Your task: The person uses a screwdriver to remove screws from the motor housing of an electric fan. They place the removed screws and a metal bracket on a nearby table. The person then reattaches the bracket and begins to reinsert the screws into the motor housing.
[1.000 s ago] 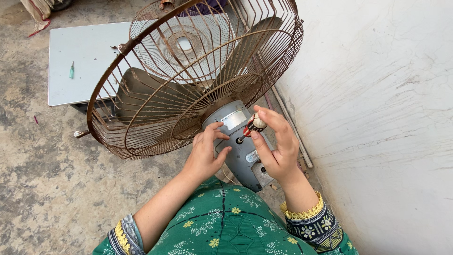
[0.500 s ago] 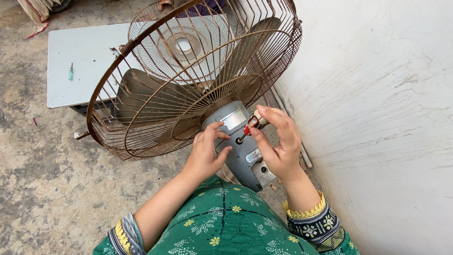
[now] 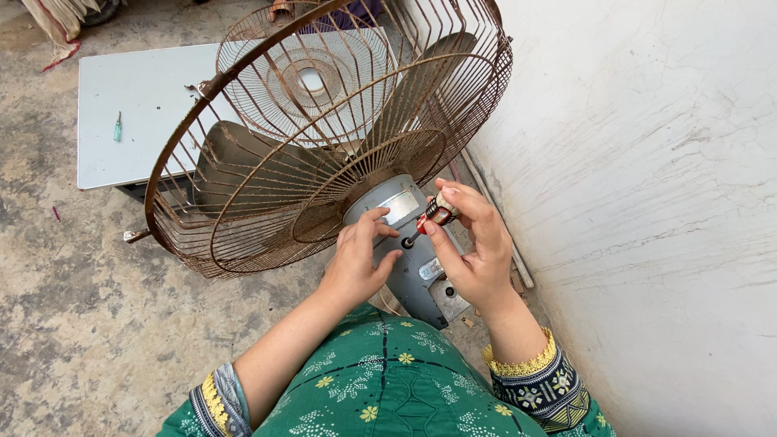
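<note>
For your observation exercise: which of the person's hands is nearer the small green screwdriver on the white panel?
Left. The left hand rests on the grey motor housing, nearer the green screwdriver; the right hand is farther, by the wall.

The person wears a green garment with small yellow and pale flower prints and thin dark lines. Both sleeves end in dark patterned cuffs with yellow lace trim. The left hand (image 3: 356,263) and right hand (image 3: 473,251) are bare.

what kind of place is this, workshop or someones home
Probably a home yard or informal repair spot, not a fitted workshop: rough concrete floor, plain whitewashed wall, and a rusty fan on the ground. The right hand holds a small screwdriver to its grey motor housing, the left hand steadying.
</note>
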